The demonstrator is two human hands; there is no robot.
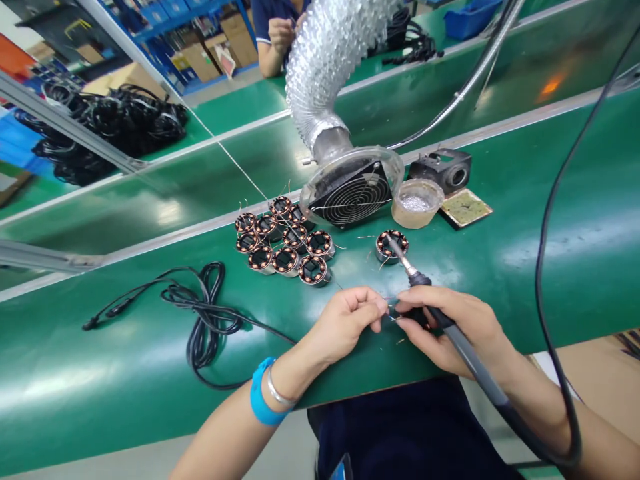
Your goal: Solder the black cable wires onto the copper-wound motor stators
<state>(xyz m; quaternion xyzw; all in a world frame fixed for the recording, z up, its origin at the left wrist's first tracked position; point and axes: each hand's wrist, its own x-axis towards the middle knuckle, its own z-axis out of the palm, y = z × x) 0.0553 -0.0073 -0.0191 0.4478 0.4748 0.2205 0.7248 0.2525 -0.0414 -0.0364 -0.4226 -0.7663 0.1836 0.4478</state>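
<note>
My left hand (354, 316) is closed, thumb and forefinger pinching thin wire ends (389, 300) close to my right fingertips. My right hand (457, 327) has a soldering iron (457, 343) lodged in its grip, with thumb and forefinger bent toward the same wires. The iron's metal tip points up and left, over or against a single copper-wound motor stator (385, 252); contact cannot be made out. A thin strand (233, 157) slants from the upper left down toward my left hand. To the left, several similar stators (285, 260) stand grouped.
Behind the stators is a fume fan (355, 197) on a silver duct (320, 67). A tub (417, 203), a sponge pad (465, 208) and a black holder (443, 170) stand right of it. A black cable (213, 320) lies coiled at left. Another person's hand (281, 35) shows across the bench.
</note>
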